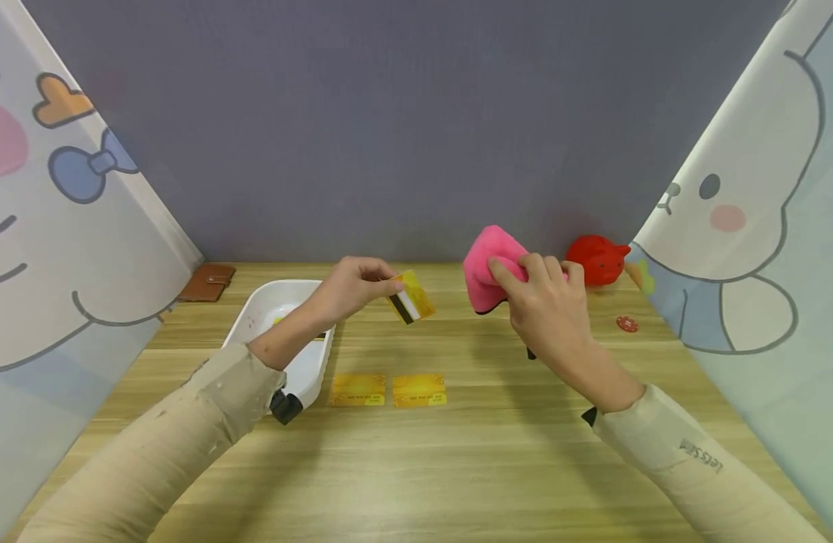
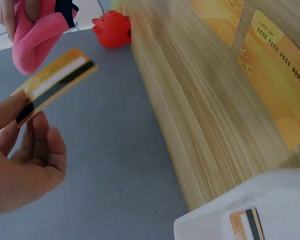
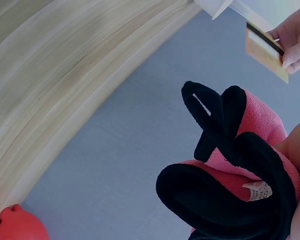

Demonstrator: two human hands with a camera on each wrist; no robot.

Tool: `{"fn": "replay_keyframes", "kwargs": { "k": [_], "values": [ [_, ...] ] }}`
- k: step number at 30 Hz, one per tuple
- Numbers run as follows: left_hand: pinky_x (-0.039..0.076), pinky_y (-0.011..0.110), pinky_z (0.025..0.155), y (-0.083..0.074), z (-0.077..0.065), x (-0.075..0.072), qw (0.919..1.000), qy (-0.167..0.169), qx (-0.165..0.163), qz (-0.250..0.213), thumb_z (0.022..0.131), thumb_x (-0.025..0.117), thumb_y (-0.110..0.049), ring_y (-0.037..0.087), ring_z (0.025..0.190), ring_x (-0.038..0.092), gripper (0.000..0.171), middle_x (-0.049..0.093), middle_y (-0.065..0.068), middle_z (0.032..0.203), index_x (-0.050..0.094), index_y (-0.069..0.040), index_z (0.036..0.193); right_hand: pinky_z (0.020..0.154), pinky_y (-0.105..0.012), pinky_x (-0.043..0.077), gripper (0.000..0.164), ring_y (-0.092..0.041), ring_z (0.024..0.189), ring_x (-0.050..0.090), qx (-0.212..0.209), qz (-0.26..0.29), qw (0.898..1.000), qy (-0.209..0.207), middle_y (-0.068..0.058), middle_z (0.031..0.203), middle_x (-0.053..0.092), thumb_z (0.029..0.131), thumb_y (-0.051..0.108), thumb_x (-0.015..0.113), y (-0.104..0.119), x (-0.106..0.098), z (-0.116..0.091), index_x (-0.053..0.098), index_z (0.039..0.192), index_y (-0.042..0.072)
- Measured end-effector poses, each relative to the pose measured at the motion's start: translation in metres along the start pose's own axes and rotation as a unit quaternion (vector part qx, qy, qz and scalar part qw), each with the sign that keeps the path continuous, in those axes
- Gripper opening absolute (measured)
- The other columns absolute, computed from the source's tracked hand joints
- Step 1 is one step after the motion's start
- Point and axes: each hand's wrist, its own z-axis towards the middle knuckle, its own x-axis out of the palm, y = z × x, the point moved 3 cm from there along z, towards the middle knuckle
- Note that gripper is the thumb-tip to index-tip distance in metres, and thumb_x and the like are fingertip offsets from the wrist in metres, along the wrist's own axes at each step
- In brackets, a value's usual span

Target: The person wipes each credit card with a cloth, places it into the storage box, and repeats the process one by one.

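Observation:
My left hand pinches a gold bank card by one edge, above the table. The card's black magnetic stripe and white signature strip show in all views. To its right, my right hand grips a folded pink cloth from above. In the right wrist view the cloth has black edging, a black loop and a small white label. Card and cloth are apart. Two more gold cards lie side by side on the table, number side up.
Beneath my left forearm stands a white tray; a card lies in it, stripe up. A brown wallet is at the back left. At the back right are a red piggy bank and a red poker chip. Walls enclose the table.

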Motion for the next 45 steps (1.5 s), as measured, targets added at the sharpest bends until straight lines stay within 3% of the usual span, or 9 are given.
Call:
{"fn": "replay_keyframes", "kwargs": {
  "k": [6,16,19,23,27,31,35,41,45],
  "values": [
    [0.048,0.032,0.075,-0.005,0.004,0.006,0.9991,-0.019,0.038,0.0,0.097,0.068,-0.019,0.023,0.084,0.061,0.033,0.071,0.007,0.098,0.067,-0.019,0.13,0.068,-0.051,0.045,0.035,-0.034,0.066,0.051,-0.002,-0.001,1.0,-0.013,-0.018,0.087,0.061,0.091,-0.003,0.052,-0.001,-0.004,0.006,0.07,0.114,0.016],
    [0.041,0.032,0.068,-0.013,0.009,0.009,0.9974,-0.053,0.047,-0.007,0.1,0.062,-0.016,0.021,0.072,0.05,0.039,0.065,0.009,0.09,0.061,-0.026,0.138,0.066,-0.052,0.042,0.026,-0.037,0.08,0.059,0.022,0.023,0.996,-0.089,-0.018,0.096,0.064,0.095,0.004,0.056,0.007,-0.019,0.021,0.068,0.114,0.016],
    [0.042,0.032,0.069,-0.014,0.01,0.012,0.9968,-0.061,0.047,-0.02,0.1,0.062,-0.015,0.02,0.075,0.055,0.035,0.065,0.01,0.09,0.061,-0.021,0.135,0.067,-0.052,0.043,0.025,-0.036,0.081,0.061,0.021,0.031,0.993,-0.115,-0.016,0.095,0.064,0.094,0.005,0.059,0.013,-0.024,0.026,0.069,0.114,0.016],
    [0.045,0.035,0.077,-0.014,0.013,0.015,0.9958,-0.062,0.036,-0.057,0.099,0.065,-0.015,0.028,0.088,0.067,0.034,0.069,0.012,0.095,0.055,-0.016,0.131,0.069,-0.051,0.043,0.024,-0.034,0.083,0.062,0.021,0.036,0.99,-0.134,-0.016,0.095,0.065,0.093,0.005,0.062,0.019,-0.027,0.031,0.07,0.113,0.017],
    [0.046,0.035,0.081,-0.018,0.015,0.019,0.9936,-0.065,0.041,-0.083,0.098,0.066,-0.013,0.028,0.09,0.069,0.033,0.07,0.012,0.094,0.052,-0.012,0.127,0.07,-0.051,0.044,0.023,-0.034,0.081,0.062,0.016,0.032,0.989,-0.141,-0.015,0.094,0.065,0.093,0.006,0.064,0.023,-0.027,0.034,0.07,0.113,0.017],
    [0.05,0.036,0.083,-0.024,0.015,0.024,0.9877,-0.063,0.066,-0.127,0.097,0.065,-0.005,0.022,0.083,0.068,0.03,0.07,0.014,0.091,0.049,-0.006,0.122,0.069,-0.05,0.045,0.025,-0.034,0.075,0.06,-0.018,0.022,0.991,-0.13,-0.014,0.093,0.066,0.093,0.006,0.064,0.031,-0.019,0.034,0.07,0.113,0.018],
    [0.054,0.035,0.084,-0.03,0.011,0.029,0.9819,-0.053,0.091,-0.157,0.096,0.062,0.001,0.021,0.081,0.068,0.026,0.07,0.017,0.092,0.048,-0.001,0.118,0.069,-0.05,0.045,0.029,-0.034,0.072,0.06,-0.058,0.028,0.994,-0.093,-0.014,0.093,0.065,0.094,0.003,0.06,0.039,-0.009,0.03,0.07,0.116,0.019],
    [0.047,0.028,0.072,-0.03,0.005,0.031,0.9855,-0.044,0.093,-0.135,0.097,0.063,-0.003,0.021,0.076,0.066,0.023,0.066,0.008,0.086,0.049,-0.002,0.116,0.069,-0.048,0.045,0.032,-0.033,0.072,0.06,-0.066,0.02,0.997,-0.041,-0.014,0.094,0.064,0.091,0.001,0.061,0.037,0.003,0.02,0.068,0.116,0.019],
    [0.04,0.031,0.069,-0.019,0.002,0.026,0.9902,-0.036,0.076,-0.111,0.098,0.064,-0.007,0.023,0.076,0.06,0.027,0.062,0.007,0.087,0.047,-0.003,0.119,0.07,-0.05,0.046,0.035,-0.034,0.074,0.059,-0.06,0.0,0.998,-0.004,-0.014,0.094,0.064,0.087,-0.001,0.062,0.025,0.009,0.012,0.068,0.114,0.02]
  ]
}}
